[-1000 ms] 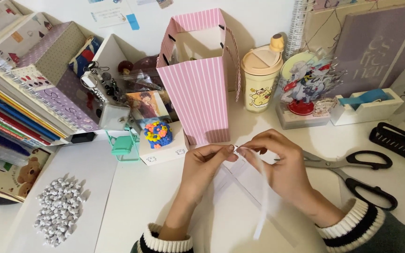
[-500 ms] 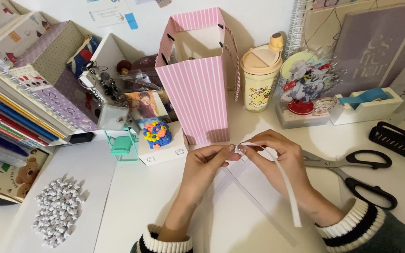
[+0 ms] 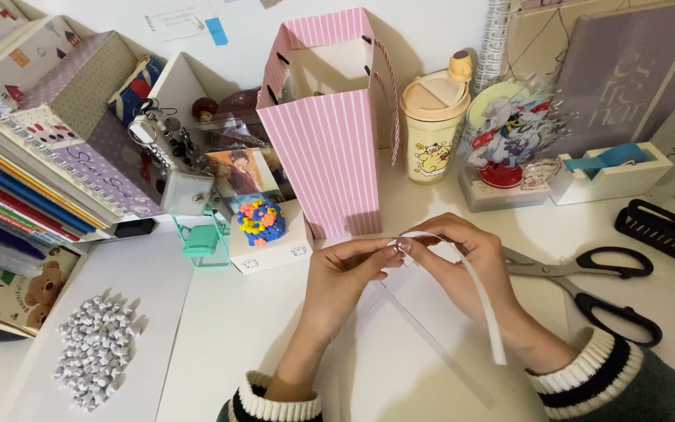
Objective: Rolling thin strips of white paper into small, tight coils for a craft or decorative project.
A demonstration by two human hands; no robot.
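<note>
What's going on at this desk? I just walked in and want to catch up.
A person is working a thin white paper strip with both hands. The left hand and right hand pinch its folded end together between their fingertips, while the loose tail hangs over the right wrist. A pile of small folded paper stars lies on a white sheet at the left. Black-handled scissors rest just right of the hands, and a pink striped gift bag stands behind.
</note>
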